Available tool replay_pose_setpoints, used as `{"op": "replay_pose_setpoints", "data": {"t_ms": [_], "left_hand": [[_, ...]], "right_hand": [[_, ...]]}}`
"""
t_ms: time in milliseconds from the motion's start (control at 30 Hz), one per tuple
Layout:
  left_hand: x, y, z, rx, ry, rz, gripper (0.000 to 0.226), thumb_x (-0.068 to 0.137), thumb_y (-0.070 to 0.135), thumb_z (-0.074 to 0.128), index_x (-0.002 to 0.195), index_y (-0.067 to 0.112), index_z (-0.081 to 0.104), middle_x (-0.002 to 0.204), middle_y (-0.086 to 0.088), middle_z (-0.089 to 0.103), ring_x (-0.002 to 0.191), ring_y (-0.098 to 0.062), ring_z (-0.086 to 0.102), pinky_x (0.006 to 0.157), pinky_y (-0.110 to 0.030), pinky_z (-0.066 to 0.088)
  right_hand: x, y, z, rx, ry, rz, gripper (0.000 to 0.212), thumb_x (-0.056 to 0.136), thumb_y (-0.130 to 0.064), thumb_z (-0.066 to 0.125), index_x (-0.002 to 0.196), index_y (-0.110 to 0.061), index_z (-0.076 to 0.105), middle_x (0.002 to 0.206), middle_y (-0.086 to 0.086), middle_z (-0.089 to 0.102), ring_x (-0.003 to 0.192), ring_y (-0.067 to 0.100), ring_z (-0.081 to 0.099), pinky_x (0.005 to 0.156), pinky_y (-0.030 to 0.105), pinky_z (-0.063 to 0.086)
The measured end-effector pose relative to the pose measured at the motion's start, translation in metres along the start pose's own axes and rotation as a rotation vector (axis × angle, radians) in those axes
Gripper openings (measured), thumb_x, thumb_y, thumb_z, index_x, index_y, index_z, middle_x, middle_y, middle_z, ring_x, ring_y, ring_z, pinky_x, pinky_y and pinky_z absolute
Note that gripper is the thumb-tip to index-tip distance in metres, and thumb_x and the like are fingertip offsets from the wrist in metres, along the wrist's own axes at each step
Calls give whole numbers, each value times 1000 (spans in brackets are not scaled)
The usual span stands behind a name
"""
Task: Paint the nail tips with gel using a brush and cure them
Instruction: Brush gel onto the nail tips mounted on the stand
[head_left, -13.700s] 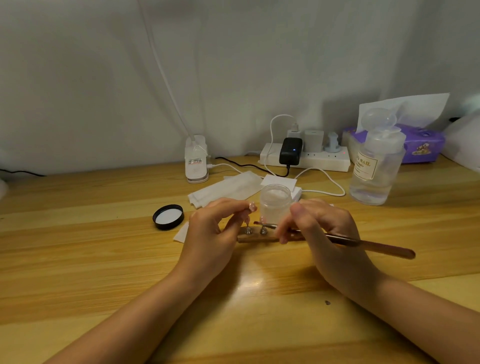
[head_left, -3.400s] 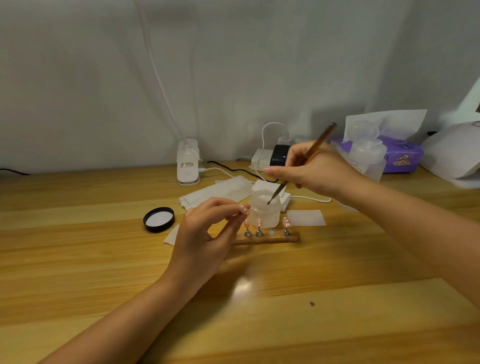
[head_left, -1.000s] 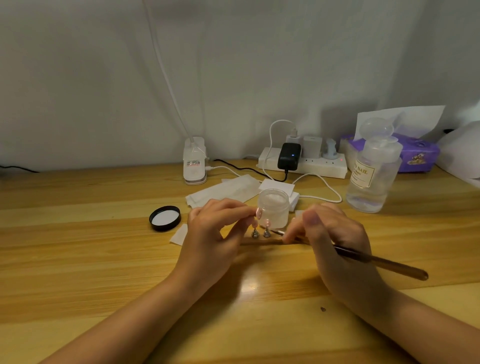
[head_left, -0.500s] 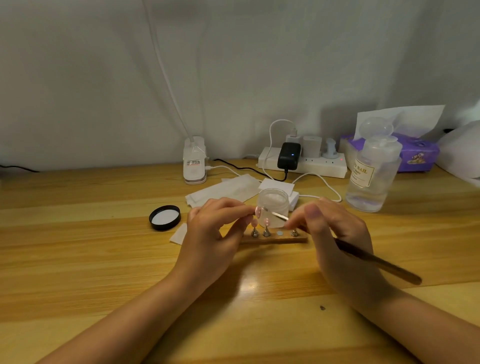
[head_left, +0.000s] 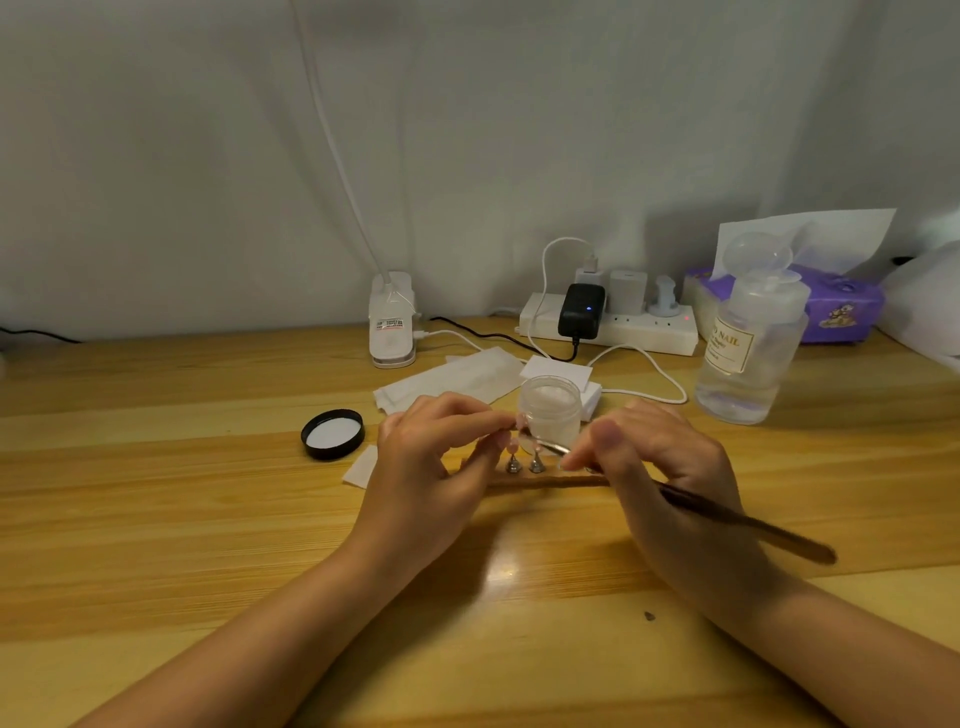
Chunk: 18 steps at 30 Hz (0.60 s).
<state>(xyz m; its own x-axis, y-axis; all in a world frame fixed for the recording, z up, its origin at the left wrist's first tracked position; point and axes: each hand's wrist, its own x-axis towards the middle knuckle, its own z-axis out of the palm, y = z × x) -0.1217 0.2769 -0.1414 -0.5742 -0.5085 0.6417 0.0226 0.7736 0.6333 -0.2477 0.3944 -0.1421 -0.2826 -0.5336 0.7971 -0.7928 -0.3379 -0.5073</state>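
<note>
Plastic nail tip (head_left: 521, 422): light, brittle; left hand (head_left: 431, 467) is pinching its edges.
Brush (head_left: 727, 514): slender, stiff; right hand (head_left: 660, 467) is gripping near ferrule.

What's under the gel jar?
The jar stands on a white pad stack atop the table. Its base is hidden behind a nail tip and brush.

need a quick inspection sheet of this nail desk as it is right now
surface: wooden table, small dark speck near the front.
job's things: open gel jar; wooden holder with nail tips on metal stands; brush.
clutter: black lid lying inside-up, white wipes, clear pump bottle, purple tissue box.
hands: left hand pinches a nail tip; right hand holds the brush, tip at that nail.
cables: power strip with chargers, white and black leads.
surroundings: grey wall, white clip device.
</note>
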Motion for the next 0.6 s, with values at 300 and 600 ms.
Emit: {"op": "replay_pose_setpoints", "data": {"t_ms": [300,600], "left_hand": [[0,3,-1,-7,-13,-24,21,79,16,63,95,29,66,86,11,64,86,-12,58,79,-57,42],[0,2,0,4,-9,-9,21,79,12,67,95,27,67,85,9,64,86,-14,58,78,-57,42]], "right_hand": [[2,1,1,-60,-23,-8,49,94,-46,33,72,-17,67,73,-18,60,77,0,57,76,31,43],[2,1,2,-101,-21,-20,43,93,-42,36,73,-19,67,76,-20,61,79,-2,58,83,25,39]]}}
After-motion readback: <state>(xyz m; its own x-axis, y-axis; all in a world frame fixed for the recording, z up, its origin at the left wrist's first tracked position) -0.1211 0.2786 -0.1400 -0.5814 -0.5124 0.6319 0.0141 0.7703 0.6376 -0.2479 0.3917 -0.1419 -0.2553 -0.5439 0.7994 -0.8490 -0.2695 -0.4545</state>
